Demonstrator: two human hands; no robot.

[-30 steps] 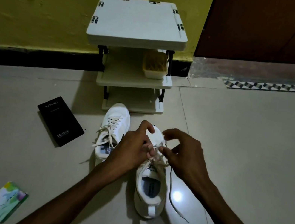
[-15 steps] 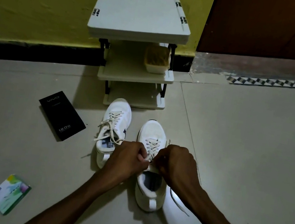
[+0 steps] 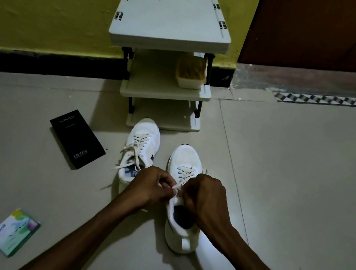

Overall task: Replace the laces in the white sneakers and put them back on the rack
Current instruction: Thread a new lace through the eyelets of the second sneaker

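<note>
Two white sneakers stand on the tiled floor in front of a small white three-tier rack point(image 3: 169, 35). The left sneaker point(image 3: 141, 142) has its laces threaded, with loose ends trailing off its left side. Over the tongue of the right sneaker point(image 3: 188, 158) both hands work close together. My left hand point(image 3: 151, 187) pinches a white lace point(image 3: 176, 186) with curled fingers. My right hand point(image 3: 205, 198) has its fingers curled round the same lace, right beside the left hand. The lace ends and the upper eyelets are hidden under the hands.
A black phone box point(image 3: 77, 139) lies on the floor left of the shoes. Nearer to me at the left lies a small green and white packet point(image 3: 13, 231). A yellow-bristled brush point(image 3: 191, 72) sits on the rack's middle shelf. A yellow wall and a brown door stand behind.
Both hands have come down from above the toe to the top of the right sneaker's lacing and drawn together. The lace end that trailed on the floor at the right is out of sight.
</note>
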